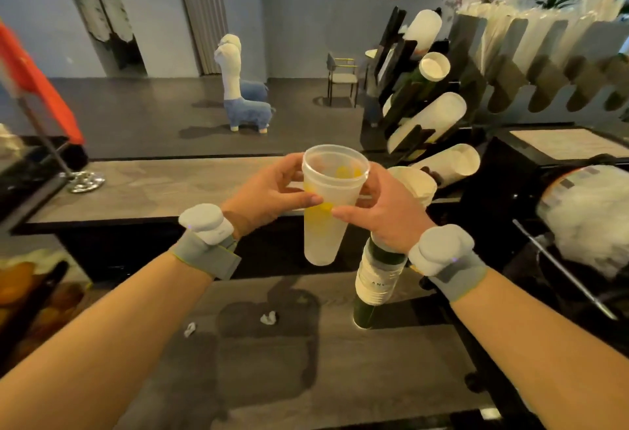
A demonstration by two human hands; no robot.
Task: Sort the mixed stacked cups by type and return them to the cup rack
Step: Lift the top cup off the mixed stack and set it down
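Head view over a grey wood-grain counter [258, 354]. The left hand [269, 191] and the right hand [391, 215] grip one stack of frosted clear cups [323, 211] between them, upright, rim toward the camera; yellow print shows through its wall, too blurred to read. How many cups the stack holds cannot be counted. Just right of the frosted stack, partly hidden behind the right hand, stands a stack of white-and-green paper cups [377, 279]; whether the right hand also touches it cannot be told, and its label is cut off after a few letters. Above and right of the frosted stack rises the black cup rack [398, 65], its tilted slots holding rows of white cups [432, 116], their types hard to distinguish. Each wrist wears a grey band [211, 252] bearing a pale rounded unit. Below the frosted stack lie two crumpled white scraps [269, 318] on the counter.
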